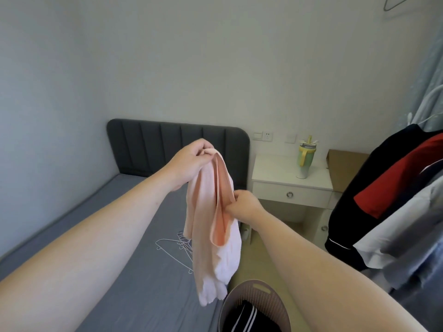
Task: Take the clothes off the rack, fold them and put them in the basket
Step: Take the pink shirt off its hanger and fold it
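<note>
Bare mattress (pixel 115 248) open along its left edge, wire hangers (pixel 176 245) near its right edge, pink garment (pixel 208 226) dangling over that edge, basket (pixel 260 294) on the floor just beside, hanging clothes (pixel 383 200) crowding the right, nightstand (pixel 287 185) beyond.

basket (pixel 271 305): cut by bottom edge | hung clothes (pixel 393 183): cut right

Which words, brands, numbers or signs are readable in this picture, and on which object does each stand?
No text can be read.
The tumbler has a dark mark near its lid, too blurred to read.
The cardboard box shows no print.
The pink garment shows no print.
</note>
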Action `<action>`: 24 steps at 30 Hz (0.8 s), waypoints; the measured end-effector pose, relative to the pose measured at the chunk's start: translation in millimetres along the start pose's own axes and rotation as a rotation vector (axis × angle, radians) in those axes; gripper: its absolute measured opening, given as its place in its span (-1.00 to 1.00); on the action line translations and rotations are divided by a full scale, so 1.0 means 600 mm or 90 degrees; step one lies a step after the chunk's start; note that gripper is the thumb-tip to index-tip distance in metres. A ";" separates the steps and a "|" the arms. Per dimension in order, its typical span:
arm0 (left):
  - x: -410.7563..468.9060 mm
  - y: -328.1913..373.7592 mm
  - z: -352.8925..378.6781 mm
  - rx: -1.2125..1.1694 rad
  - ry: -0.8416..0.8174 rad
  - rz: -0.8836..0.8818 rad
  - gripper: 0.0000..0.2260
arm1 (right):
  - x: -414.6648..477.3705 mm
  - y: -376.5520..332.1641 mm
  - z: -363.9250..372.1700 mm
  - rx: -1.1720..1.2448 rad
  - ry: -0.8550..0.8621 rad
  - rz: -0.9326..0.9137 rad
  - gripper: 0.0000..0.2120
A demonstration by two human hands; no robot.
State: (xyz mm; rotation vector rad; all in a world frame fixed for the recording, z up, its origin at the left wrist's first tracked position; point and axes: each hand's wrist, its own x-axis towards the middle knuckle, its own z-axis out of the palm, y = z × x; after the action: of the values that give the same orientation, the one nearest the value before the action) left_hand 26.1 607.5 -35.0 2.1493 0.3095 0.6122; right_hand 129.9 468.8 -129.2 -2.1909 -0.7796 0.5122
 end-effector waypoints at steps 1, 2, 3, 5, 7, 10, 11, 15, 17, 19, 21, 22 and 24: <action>0.004 0.007 -0.004 0.000 0.022 0.002 -0.89 | -0.001 0.008 0.006 -0.043 -0.023 0.021 -0.89; 0.008 0.012 -0.008 0.014 0.049 0.003 -0.89 | -0.001 0.017 0.013 -0.088 -0.057 0.043 -0.86; 0.012 0.016 -0.013 0.035 0.080 0.001 -0.88 | -0.004 0.024 0.020 -0.127 -0.099 0.074 -0.80; 0.017 0.014 -0.025 0.059 0.137 -0.007 -0.85 | -0.008 0.036 0.028 -0.138 -0.160 0.154 -0.75; 0.022 0.001 -0.035 0.069 0.170 -0.025 -0.85 | -0.005 0.041 0.024 -0.047 -0.139 0.218 -0.92; 0.022 -0.026 -0.048 0.077 0.203 -0.072 -0.86 | 0.006 0.034 0.001 0.157 -0.014 0.243 -0.91; 0.020 -0.034 -0.052 0.079 0.208 -0.084 -0.86 | 0.008 0.029 -0.010 0.237 0.040 0.245 -0.91; 0.005 -0.063 -0.063 0.089 0.168 -0.113 -0.85 | 0.016 0.013 -0.041 0.385 0.180 0.227 -0.81; -0.003 -0.073 -0.064 0.139 0.114 -0.121 -0.84 | 0.021 0.008 -0.050 0.319 0.222 0.192 -0.81; -0.009 -0.083 -0.063 0.225 0.052 -0.135 -0.85 | 0.019 0.003 -0.054 0.236 0.277 0.154 -0.78; -0.011 -0.096 -0.063 0.262 0.077 -0.151 -0.87 | 0.016 0.001 -0.054 0.166 0.284 0.126 -0.74; -0.012 -0.102 -0.064 0.249 0.130 -0.164 -0.86 | 0.015 0.004 -0.052 0.135 0.274 0.111 -0.73; -0.013 -0.112 -0.067 0.206 0.233 -0.196 -0.84 | 0.012 0.006 -0.044 0.069 0.247 0.067 -0.71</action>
State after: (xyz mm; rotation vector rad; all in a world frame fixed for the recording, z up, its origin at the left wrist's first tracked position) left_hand -1.9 671.8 -70.9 2.2184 0.9764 0.8155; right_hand 151.4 458.4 -115.7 -2.1448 -0.4211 0.1645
